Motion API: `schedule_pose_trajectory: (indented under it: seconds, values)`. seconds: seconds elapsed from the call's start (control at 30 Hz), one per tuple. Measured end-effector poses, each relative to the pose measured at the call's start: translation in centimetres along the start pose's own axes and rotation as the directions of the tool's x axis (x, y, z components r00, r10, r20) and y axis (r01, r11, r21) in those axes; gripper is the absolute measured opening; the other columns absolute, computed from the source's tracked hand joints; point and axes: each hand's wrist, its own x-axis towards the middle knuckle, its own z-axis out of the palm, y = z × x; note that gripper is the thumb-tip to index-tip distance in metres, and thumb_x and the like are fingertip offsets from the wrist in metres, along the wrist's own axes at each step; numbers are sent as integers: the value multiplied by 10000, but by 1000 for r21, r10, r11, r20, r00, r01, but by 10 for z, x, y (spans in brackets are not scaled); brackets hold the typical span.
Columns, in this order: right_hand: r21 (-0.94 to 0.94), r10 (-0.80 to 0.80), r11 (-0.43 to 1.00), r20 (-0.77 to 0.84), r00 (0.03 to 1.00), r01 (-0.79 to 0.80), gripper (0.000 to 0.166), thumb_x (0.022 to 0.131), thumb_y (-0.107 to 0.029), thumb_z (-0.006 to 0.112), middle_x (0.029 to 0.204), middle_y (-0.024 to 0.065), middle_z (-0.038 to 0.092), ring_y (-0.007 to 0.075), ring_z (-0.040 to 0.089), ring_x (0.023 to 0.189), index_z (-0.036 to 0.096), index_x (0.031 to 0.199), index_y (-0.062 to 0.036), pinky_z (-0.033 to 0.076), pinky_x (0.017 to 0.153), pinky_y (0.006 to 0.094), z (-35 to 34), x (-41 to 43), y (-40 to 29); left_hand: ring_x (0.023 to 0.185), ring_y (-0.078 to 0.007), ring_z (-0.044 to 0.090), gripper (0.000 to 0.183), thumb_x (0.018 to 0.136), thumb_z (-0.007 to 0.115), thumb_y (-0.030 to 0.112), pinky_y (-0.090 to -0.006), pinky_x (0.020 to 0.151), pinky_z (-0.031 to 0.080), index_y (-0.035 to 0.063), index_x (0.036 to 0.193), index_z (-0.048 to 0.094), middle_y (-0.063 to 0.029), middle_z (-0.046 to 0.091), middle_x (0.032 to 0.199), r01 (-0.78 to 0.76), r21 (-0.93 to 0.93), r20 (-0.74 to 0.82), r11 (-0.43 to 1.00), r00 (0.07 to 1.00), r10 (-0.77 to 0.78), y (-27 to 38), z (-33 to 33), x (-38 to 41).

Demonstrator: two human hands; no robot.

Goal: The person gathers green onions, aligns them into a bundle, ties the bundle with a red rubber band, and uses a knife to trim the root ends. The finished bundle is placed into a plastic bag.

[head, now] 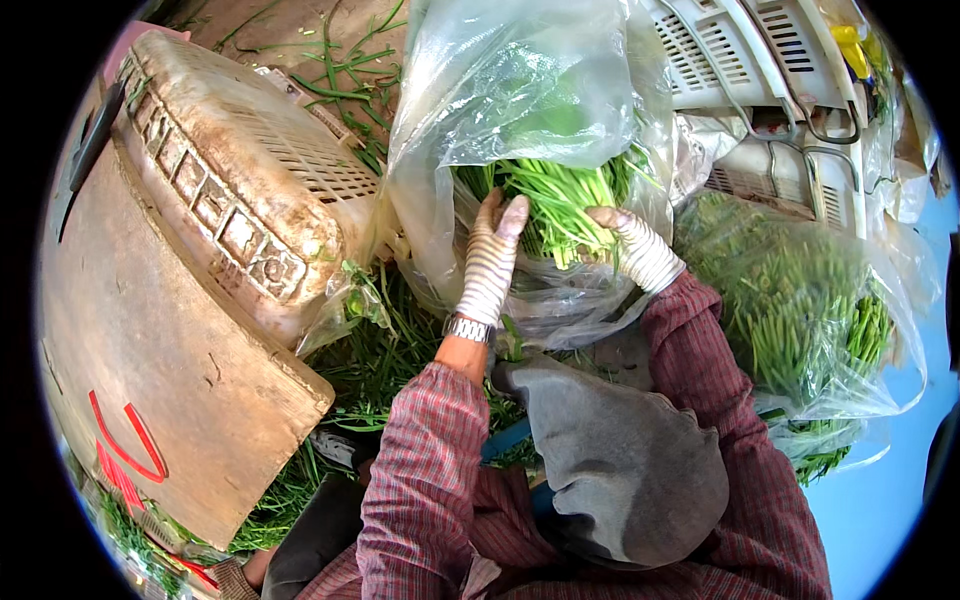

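Note:
A bunch of cut green stalks, likely Chinese chives (562,217), is at the mouth of a large clear plastic bag (525,82), its pale cut ends towards me. My left hand (495,255), in a striped knit glove with fingertips bare or worn dirty, holds the bunch's left side. On its right side is my right hand (637,247), in a similar glove, with fingers against the stalks. The bag's film covers the far part of the bunch, and more greens show dimly through it. A metal-band watch (468,328) is on my left wrist.
At left, a dirty white plastic crate (247,165) lies on a wooden board (172,360) bearing red strips and a dark-handled knife (94,139). Loose greens (375,352) litter the ground. Bagged greens (795,315) lie at right, below white crates (720,60) with wire handles.

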Motion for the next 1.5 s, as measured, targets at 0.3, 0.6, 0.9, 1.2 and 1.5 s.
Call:
schedule_pose_trajectory:
  seconds: [0.3, 0.6, 0.9, 1.2, 1.5]
  values:
    - [-396, -233, 899, -73, 970, 186, 602, 829, -275, 749, 1085, 99, 687, 231, 626, 1029, 535, 1306, 23, 492, 938, 350, 22, 6, 35, 1301, -236, 488, 933, 833, 780, 512, -339, 1115, 347, -66, 1458, 399, -157, 539, 1405, 165, 64, 124, 984, 977, -171, -4, 17, -10]
    - [-999, -290, -1, 35, 956, 36, 896, 845, -480, 687, 1386, 310, 490, 449, 529, 1252, 320, 1482, 31, 447, 1061, 469, 99, -26, 56, 1125, -279, 607, 475, 788, 783, 247, -440, 1030, 475, 62, 1206, 655, -155, 658, 1225, 539, -490, 218, 685, 837, -503, -8, -27, -4]
    - [-979, -558, 185, -34, 829, 84, 394, 949, -312, 578, 1085, 253, 672, 416, 640, 1014, 649, 1152, 18, 507, 910, 462, 60, -7, 46, 951, -250, 705, 411, 834, 749, 205, -387, 877, 596, 6, 1175, 634, -116, 715, 1078, 467, -594, 333, 654, 884, -329, -9, -22, -6]
    - [-961, -616, -250, 252, 746, 119, 339, 901, -197, 609, 1087, 194, 657, 380, 611, 1022, 636, 1185, -14, 487, 928, 469, 74, -14, 64, 920, -204, 681, 284, 819, 740, 183, -353, 848, 560, 8, 1037, 694, -88, 712, 1010, 512, -411, 305, 755, 857, -415, -23, -24, -2]
    - [-945, -703, -269, 61, 708, -186, 914, 775, -397, 772, 1471, 221, 404, 374, 449, 1251, 334, 1475, -5, 377, 1060, 507, 52, 32, 38, 764, -251, 690, 209, 817, 736, 165, -380, 730, 582, 44, 973, 669, -109, 704, 862, 504, -438, 263, 745, 864, -430, -13, -24, -2]
